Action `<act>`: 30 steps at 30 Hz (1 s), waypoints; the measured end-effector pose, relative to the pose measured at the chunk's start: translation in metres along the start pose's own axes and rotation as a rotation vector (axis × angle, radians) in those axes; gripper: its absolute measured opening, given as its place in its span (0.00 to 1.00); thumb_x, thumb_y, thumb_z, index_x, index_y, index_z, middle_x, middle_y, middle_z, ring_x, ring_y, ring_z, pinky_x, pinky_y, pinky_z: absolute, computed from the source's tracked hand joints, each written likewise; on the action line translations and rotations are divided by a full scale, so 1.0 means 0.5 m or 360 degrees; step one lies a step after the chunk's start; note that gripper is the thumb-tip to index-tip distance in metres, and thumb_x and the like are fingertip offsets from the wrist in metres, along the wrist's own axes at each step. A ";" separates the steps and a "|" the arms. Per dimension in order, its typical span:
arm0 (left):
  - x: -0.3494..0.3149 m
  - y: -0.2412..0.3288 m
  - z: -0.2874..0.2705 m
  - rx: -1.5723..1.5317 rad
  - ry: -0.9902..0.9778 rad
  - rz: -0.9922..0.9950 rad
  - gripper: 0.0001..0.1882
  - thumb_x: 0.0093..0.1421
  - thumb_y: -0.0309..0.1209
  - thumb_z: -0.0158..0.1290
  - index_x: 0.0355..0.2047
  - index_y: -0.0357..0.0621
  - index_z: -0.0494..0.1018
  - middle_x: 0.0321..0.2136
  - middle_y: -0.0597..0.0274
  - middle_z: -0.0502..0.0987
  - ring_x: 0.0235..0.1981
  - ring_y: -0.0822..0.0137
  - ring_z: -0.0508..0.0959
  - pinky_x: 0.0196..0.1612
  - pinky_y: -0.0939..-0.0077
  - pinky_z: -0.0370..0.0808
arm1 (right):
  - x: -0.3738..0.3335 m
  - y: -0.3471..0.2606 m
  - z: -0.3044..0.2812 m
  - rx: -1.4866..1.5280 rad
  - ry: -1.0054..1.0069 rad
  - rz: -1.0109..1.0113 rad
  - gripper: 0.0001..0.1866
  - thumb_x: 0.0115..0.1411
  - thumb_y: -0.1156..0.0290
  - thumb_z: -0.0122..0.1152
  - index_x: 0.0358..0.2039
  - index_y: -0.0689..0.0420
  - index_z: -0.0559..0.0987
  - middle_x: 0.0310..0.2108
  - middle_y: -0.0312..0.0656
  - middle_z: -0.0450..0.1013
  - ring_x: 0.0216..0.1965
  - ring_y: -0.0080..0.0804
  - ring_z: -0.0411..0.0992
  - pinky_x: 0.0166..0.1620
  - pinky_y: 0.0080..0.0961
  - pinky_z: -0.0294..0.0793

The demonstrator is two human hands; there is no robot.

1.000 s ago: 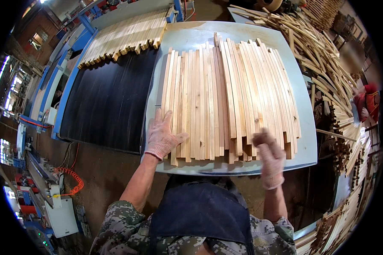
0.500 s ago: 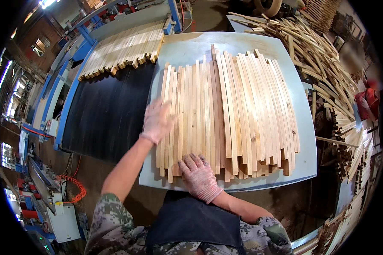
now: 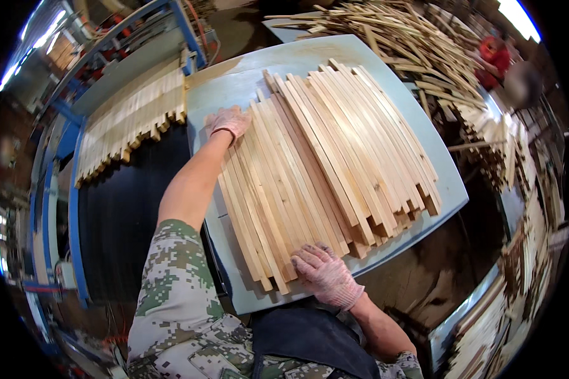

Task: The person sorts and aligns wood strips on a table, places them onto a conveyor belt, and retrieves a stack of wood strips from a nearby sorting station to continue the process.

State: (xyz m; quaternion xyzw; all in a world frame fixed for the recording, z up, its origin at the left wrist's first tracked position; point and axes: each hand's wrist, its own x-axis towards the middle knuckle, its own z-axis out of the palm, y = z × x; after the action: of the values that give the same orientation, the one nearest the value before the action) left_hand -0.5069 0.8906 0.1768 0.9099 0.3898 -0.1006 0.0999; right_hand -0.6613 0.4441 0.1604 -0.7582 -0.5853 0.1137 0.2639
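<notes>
Pale blue-grey bench (image 3: 234,79) takes the middle, turned askew, near-left corner toward the wearer. Wooden strips (image 3: 360,158) cover most of it: side by side, running from far edge to near edge, bench surface showing along the right edge and at the far-left corner. Right part of the strips sits higher than the left, with more ends visible underneath toward the near edge. Ends uneven at both edges.

Loose heap of sticks (image 3: 417,44) past the bench's far and right edges, pieces at mixed angles. Black belt (image 3: 139,215) alongside the left edge, blue frame on its outer side. Second row of strips (image 3: 133,114) on the belt's far end, packed side by side, ragged ends facing the wearer.

Camouflage sleeve (image 3: 180,271) of the left arm next to the near-left corner; dark apron (image 3: 313,341) just off the near edge.

Right hand (image 3: 325,271), knit glove, at the near edge against the near ends of the left-part strips. Fingers close together, bent over the tops. Can't tell if it's gripping any.

Left hand (image 3: 229,122), also gloved, reaches up the left edge, on the far ends of the leftmost strips. Fingertips partly hidden; can't tell if spread or gripping.
</notes>
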 end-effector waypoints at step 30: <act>-1.012 0.085 0.274 -0.0952 -0.0819 0.2460 0.28 0.64 0.35 0.58 0.65 0.54 0.72 0.36 0.51 0.83 0.40 0.56 0.85 0.43 0.58 0.81 | -0.378 -0.578 0.216 -0.0320 0.1579 0.1333 0.27 0.55 0.69 0.74 0.55 0.63 0.79 0.51 0.52 0.81 0.51 0.52 0.79 0.55 0.43 0.79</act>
State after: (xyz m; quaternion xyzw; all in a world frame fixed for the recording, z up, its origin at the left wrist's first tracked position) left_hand -0.8324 0.4772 0.1816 0.8041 -0.3624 -0.1005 0.4604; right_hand -1.0070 0.3448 0.1986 -0.9053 -0.0574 -0.2115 0.3638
